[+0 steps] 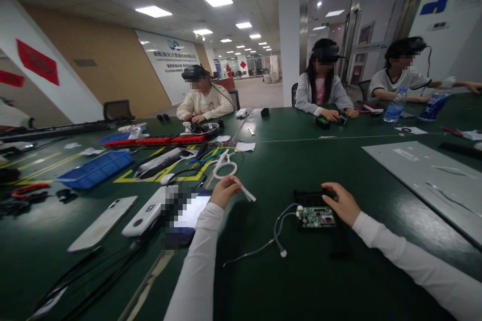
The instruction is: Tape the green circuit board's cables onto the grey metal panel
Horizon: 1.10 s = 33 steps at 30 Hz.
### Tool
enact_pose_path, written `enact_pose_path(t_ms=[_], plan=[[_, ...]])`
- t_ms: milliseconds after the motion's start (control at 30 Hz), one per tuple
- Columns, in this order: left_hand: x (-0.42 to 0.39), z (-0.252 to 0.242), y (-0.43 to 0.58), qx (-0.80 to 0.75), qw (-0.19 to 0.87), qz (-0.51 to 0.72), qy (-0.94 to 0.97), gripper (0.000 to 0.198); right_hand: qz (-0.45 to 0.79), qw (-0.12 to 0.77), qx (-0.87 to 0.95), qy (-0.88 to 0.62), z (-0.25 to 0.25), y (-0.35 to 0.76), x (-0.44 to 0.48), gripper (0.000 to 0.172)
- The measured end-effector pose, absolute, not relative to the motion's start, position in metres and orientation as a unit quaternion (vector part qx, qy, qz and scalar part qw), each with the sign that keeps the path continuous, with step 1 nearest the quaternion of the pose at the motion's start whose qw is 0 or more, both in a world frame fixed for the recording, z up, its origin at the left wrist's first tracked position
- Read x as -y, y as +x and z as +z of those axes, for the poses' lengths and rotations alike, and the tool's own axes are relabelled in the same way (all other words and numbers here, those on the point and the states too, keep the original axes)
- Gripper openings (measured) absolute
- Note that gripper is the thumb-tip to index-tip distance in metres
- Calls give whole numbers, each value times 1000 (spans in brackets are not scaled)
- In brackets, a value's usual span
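Note:
My left hand (225,191) is raised over the table with its fingertips pinched on a thin white strip (248,193), perhaps paper or tape. To the right, my right hand (343,203) curls its thumb and fingers at the right edge of a black frame (307,194). A green circuit board (315,217) with small chips lies at that frame, close to my thumb. From the board's left side, grey cables (276,228) with a white plug at one end trail over the table.
Left of me lie a phone (103,223), a white device (150,210), a lit screen (188,210), a blue tray (96,168) and a white cable coil (225,169). A grey panel (422,165) lies at right. Several people wearing headsets sit across the green table (259,281); bottles (395,105) stand there.

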<state>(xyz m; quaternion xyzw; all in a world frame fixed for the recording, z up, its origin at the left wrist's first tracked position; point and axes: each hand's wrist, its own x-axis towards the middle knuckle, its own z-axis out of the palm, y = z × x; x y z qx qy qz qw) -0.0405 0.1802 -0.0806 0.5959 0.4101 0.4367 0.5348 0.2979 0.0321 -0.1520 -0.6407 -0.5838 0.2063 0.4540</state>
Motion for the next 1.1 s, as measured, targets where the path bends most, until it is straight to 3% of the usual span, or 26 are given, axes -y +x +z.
enact_pose_path(t_ms=[433,700,1100], plan=[[-183,-90,-41,-404,507,407,643,26,189,448,605,-631,-151,297,-33,30],[-191,-100,-44,-396,477,389,681,16,192,440,611,-630,-151,297,-32,30],[-191,-96,-44,-417,445,423,670,19,189,432,618,-630,-148,297,-31,28]])
